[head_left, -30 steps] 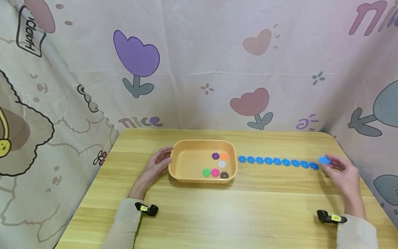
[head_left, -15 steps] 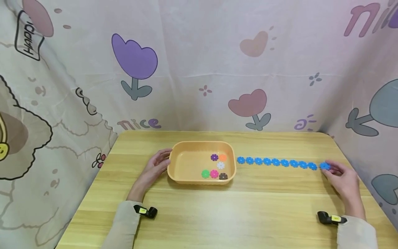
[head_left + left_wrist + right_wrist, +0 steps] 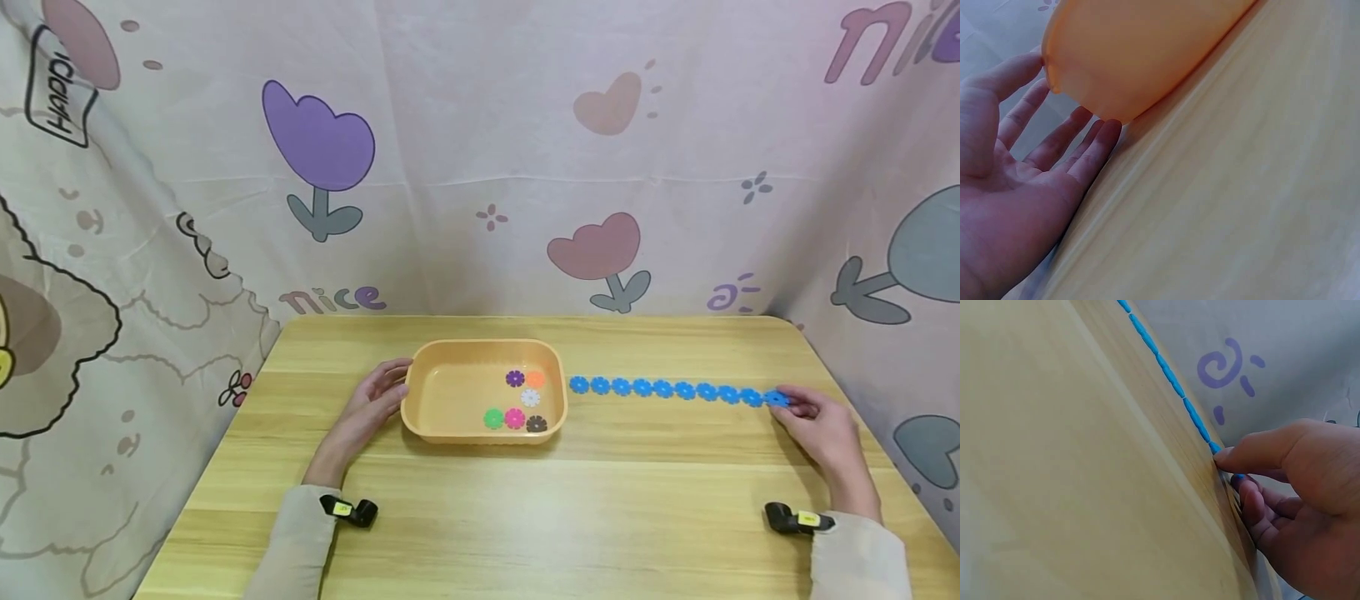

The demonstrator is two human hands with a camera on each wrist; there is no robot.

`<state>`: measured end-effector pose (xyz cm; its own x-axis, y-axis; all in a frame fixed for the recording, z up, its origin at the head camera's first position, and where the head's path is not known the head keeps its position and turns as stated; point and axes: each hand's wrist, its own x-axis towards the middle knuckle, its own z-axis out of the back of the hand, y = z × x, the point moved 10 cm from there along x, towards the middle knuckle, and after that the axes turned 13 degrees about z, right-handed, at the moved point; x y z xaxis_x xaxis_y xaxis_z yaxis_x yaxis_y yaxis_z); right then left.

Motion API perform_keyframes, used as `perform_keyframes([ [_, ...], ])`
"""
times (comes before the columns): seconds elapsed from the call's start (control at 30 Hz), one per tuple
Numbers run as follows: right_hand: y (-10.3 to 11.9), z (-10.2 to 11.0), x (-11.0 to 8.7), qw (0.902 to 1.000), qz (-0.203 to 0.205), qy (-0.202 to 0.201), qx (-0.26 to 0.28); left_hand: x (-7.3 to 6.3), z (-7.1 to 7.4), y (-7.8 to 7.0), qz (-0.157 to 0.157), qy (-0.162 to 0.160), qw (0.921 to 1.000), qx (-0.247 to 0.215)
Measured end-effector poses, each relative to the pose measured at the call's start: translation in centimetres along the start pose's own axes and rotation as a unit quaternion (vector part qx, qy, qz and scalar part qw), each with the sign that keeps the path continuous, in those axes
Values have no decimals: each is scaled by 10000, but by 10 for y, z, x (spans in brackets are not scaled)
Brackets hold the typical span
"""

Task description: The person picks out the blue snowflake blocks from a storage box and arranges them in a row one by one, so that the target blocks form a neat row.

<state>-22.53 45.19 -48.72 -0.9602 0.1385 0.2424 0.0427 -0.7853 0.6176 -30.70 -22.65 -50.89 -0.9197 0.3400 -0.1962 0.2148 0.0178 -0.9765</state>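
My right hand [image 3: 821, 425] pinches a blue snowflake building disc [image 3: 776, 399] at the right end of a row of several blue snowflake discs [image 3: 663, 389]. That disc sits right up against its neighbour in the row. In the right wrist view the thumb and fingers cover most of it, and the row [image 3: 1172, 378] shows edge-on. My left hand [image 3: 371, 408] touches the left end of a shallow orange plastic basin [image 3: 450, 434]. Seen from the left wrist, its fairly straight fingertips [image 3: 1110, 128] rest against the basin's end wall [image 3: 1100, 103], the thumb near the rim.
Inside the basin's right half lie loose snowflake discs: purple [image 3: 515, 378], orange [image 3: 535, 379], white [image 3: 530, 397], green [image 3: 493, 418], pink [image 3: 514, 418] and dark brown [image 3: 536, 424]. The wood-grain table [image 3: 570, 517] ends at a printed curtain [image 3: 450, 167] behind.
My right hand has lowered the held blue disc to the table, then moved it left until it meets the row's right end. The left hand stays at the basin.
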Motion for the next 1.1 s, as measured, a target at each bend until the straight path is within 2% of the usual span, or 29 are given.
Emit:
perform_keyframes([
  [0.53,2,-3,-3,9997,-43,256,-15,-4,0,2,-20,65,10000,-2],
  [0.77,-1,0,-4,9990,-193,-38,403,-3,1,0,-30,72,10000,2],
  [0.93,11,3,-2,9991,-140,-145,367,-3,5,1,-3,73,10000,-14],
  [1.1,32,6,4,9997,85,-204,46,-1,6,2,-60,95,9999,13],
])
